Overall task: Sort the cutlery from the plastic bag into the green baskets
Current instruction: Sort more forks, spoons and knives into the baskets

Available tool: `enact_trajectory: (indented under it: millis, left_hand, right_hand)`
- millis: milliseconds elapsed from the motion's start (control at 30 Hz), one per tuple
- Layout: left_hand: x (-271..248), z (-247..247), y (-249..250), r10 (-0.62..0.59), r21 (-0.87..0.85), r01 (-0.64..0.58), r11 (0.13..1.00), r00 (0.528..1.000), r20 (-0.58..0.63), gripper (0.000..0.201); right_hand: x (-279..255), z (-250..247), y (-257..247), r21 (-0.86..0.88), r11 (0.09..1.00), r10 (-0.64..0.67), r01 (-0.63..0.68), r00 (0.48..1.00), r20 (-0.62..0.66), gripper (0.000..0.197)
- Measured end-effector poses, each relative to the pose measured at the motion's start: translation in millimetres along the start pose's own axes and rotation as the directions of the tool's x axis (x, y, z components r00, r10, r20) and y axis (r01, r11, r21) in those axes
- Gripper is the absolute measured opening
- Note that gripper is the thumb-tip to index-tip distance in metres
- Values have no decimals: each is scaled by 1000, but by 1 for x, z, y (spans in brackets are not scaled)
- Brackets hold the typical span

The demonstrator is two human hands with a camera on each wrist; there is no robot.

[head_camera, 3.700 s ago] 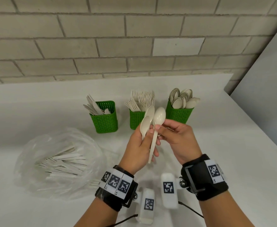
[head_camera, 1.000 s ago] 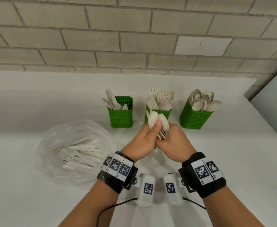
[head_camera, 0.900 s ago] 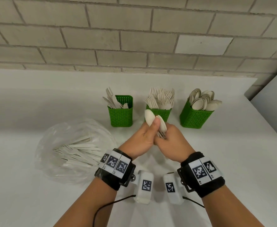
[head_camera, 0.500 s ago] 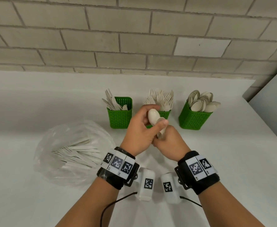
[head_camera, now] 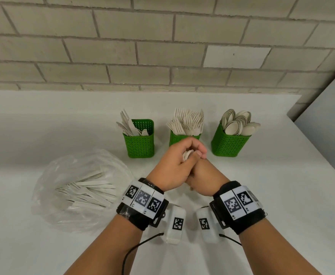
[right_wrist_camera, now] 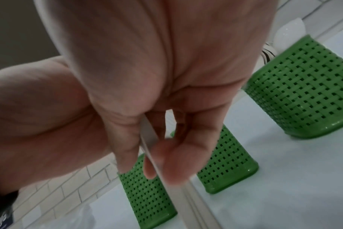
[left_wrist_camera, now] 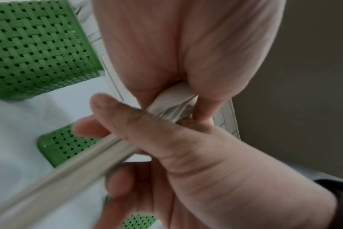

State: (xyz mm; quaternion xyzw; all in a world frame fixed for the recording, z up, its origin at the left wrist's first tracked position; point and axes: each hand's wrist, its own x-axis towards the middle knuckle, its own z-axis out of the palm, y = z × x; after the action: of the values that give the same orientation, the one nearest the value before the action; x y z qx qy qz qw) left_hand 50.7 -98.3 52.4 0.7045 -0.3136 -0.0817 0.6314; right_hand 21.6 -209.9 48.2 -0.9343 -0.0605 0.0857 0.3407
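Note:
My two hands meet just in front of the middle green basket point(head_camera: 179, 138), which holds forks. A small bunch of white spoons point(head_camera: 187, 155) is clasped between them, with only a bit of the bowls showing. My left hand point(head_camera: 190, 150) curls over the spoon bowls point(left_wrist_camera: 173, 99). My right hand point(head_camera: 201, 172) grips the handles point(right_wrist_camera: 150, 139) lower down, and they run out below it point(left_wrist_camera: 65, 172). The left basket point(head_camera: 141, 143) holds knives and the right basket point(head_camera: 230, 144) holds spoons. The clear plastic bag point(head_camera: 77, 187) with several white pieces lies at the left.
The baskets stand in a row on the white table point(head_camera: 281, 195), near the brick wall point(head_camera: 162, 46). A grey panel point(head_camera: 333, 126) borders the table's right side. Two white tagged boxes point(head_camera: 175, 223) hang under my wrists.
The spoon bowls stood up above my hands a second ago. My left hand has since folded over them, and both hands have closed tighter together.

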Motion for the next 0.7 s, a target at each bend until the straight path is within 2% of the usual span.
enact_trajectory:
  millis: [100, 200, 333, 433, 500, 600, 700]
  left_hand:
    - [1, 3, -3, -1, -25, 0, 1000, 1000, -23, 7]
    - [-2, 1, -12, -71, -52, 68, 996, 996, -60, 17]
    - [-7, -10, -21, -63, 161, 76, 984, 994, -86, 32]
    - [-1, -18, -14, -85, 190, 72, 979, 994, 63, 38]
    - [5, -24, -7, -111, 218, 70, 973, 977, 181, 39]
    - [18, -22, 12, -110, 274, 34, 961, 958, 266, 42]
    - [38, -12, 37, 14, 363, -117, 924, 961, 275, 40]
  right_hand:
    - [3, 5, 8, 20, 1000, 13, -11, 995, -98, 39]
    - [0, 11, 14, -77, 995, 51, -56, 997, -62, 39]
    - [-5, 9, 24, 0, 997, 72, -73, 991, -116, 34]
    - [-9, 3, 27, -36, 997, 65, -67, 995, -71, 19]
    - [-11, -3, 27, 13, 999, 46, -46, 998, -39, 3]
    - [-16, -19, 25, 43, 999, -21, 23, 998, -59, 19]
    - [-18, -49, 17, 7, 998, -62, 63, 988, -144, 29]
